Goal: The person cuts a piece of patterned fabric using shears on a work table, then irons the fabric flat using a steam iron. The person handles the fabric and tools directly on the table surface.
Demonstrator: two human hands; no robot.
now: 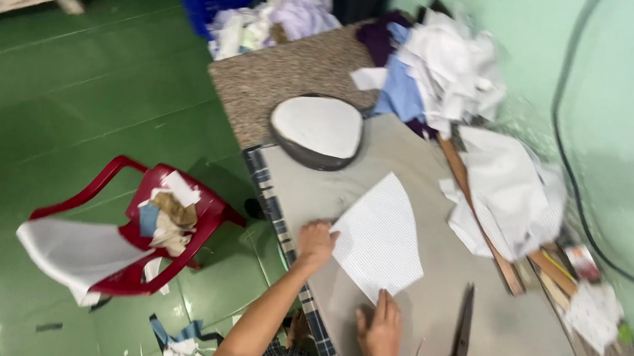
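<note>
A white fan-shaped piece of fabric (380, 234) lies flat on the grey padded table (407, 162). My left hand (316, 243) rests on its left corner near the table's checked edge. My right hand (381, 331) presses its near tip with spread fingers. Black scissors (458, 344) lie on the table to the right of my right hand, untouched.
A rounded grey pressing block with a white top (319, 130) sits at the table's far end. Heaps of white and blue cloth (444, 68), wooden rulers (478, 211) and paper lie along the green wall. A red plastic chair (135, 225) with scraps stands on the green floor at left.
</note>
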